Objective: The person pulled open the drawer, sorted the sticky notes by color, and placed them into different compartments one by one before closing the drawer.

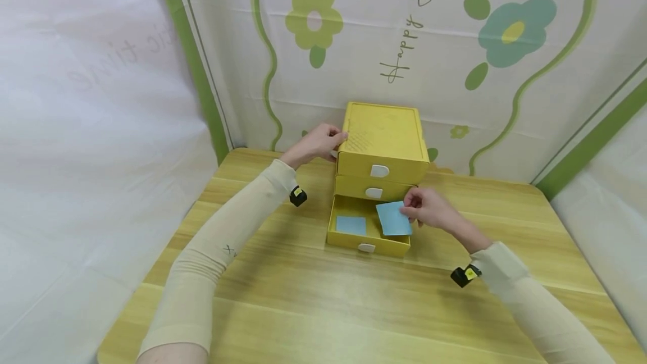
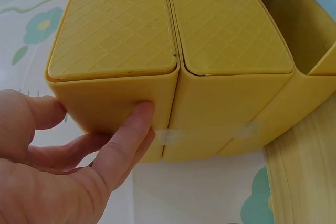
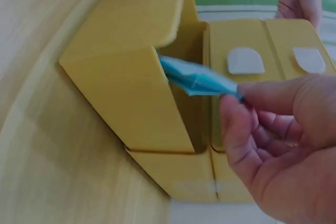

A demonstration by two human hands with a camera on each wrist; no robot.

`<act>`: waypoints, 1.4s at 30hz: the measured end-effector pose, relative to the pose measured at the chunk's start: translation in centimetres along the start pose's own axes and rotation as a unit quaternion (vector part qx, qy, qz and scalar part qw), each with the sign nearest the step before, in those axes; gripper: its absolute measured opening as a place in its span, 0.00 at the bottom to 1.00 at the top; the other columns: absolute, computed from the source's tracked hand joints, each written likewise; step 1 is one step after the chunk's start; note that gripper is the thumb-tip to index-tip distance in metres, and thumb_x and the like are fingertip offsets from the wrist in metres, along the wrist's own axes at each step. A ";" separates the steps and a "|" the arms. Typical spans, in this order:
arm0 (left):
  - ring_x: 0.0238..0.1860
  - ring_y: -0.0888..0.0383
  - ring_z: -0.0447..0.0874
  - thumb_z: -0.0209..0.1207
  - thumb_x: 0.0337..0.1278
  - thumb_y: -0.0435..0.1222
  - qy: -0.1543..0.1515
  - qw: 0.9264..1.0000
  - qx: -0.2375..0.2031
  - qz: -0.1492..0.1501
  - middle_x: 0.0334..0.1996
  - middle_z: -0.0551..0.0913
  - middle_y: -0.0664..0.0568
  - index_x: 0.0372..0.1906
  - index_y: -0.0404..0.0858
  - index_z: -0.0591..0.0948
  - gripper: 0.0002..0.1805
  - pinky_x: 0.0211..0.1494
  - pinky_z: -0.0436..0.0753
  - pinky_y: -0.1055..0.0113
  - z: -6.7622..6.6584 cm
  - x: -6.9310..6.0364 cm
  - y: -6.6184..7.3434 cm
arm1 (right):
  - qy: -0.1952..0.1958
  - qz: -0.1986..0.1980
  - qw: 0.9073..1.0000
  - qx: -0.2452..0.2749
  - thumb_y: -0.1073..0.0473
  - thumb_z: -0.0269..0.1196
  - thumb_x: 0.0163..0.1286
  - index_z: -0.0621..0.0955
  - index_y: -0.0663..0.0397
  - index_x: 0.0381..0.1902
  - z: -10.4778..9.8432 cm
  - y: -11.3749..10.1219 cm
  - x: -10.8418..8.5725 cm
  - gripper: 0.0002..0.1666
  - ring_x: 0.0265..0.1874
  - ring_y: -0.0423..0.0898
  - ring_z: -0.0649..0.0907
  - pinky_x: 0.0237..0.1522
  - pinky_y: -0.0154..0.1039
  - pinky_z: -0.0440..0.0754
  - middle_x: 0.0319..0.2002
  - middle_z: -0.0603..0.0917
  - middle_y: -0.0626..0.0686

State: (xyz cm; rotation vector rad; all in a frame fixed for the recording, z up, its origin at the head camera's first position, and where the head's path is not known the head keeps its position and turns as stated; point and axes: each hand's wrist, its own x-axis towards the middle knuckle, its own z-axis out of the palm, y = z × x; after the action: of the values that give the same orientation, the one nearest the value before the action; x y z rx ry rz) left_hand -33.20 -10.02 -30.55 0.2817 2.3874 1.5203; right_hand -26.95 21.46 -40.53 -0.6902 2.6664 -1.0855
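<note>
A yellow drawer box [image 1: 384, 128] with three stacked drawers stands on the table. Its bottom drawer [image 1: 389, 248] is pulled out, while the upper two are closed. My left hand [image 1: 318, 142] rests against the box's left side near the top, its fingers [image 2: 126, 140] on the side wall and the thumb at the top edge. Over the right part of the open drawer, my right hand [image 1: 429, 208] pinches a thin blue square packet [image 1: 393, 219] between thumb and fingers. Another blue square [image 1: 351, 225] lies at the left inside that drawer.
The drawers have white tab handles [image 1: 380, 171]. Clear tape [image 2: 247, 129] runs across the box's side. A wood-grain table [image 1: 313, 308] carries the box, and a white curtain [image 1: 354, 27] printed with flowers hangs close behind it.
</note>
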 end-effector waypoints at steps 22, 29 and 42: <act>0.45 0.55 0.74 0.48 0.75 0.44 -0.003 1.000 -0.001 -0.004 0.43 0.71 0.48 0.54 0.32 0.75 0.19 0.49 0.88 0.57 -0.2 -0.1 0.0 | 0.064 -0.037 0.973 -0.218 0.65 0.65 0.65 0.78 0.59 0.31 4.7 -0.9 0.8 0.05 0.20 0.42 0.75 0.24 0.35 0.76 0.24 0.81 0.51; 0.44 0.55 0.74 0.48 0.75 0.44 -0.006 1.000 -0.006 -0.002 0.42 0.71 0.48 0.52 0.32 0.75 0.18 0.49 0.88 0.57 -0.2 0.1 -0.1 | 0.088 -0.084 0.944 -0.307 0.70 0.62 0.63 0.73 0.58 0.26 5.8 -1.2 1.0 0.10 0.18 0.45 0.71 0.20 0.38 0.72 0.19 0.73 0.51; 0.45 0.54 0.76 0.48 0.75 0.44 -0.005 1.000 -0.007 -0.007 0.44 0.73 0.47 0.54 0.32 0.75 0.19 0.50 0.88 0.56 -0.1 0.4 -0.2 | 0.110 -0.051 0.931 -0.345 0.73 0.56 0.63 0.74 0.69 0.33 6.5 -2.2 1.0 0.01 0.13 0.48 0.75 0.11 0.42 0.75 0.15 0.72 0.55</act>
State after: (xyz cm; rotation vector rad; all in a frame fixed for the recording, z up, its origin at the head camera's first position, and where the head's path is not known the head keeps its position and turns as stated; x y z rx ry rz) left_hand -33.66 -10.04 -30.77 0.2688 2.3653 1.5262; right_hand -24.89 15.63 -43.62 -0.8581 3.2507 -0.2057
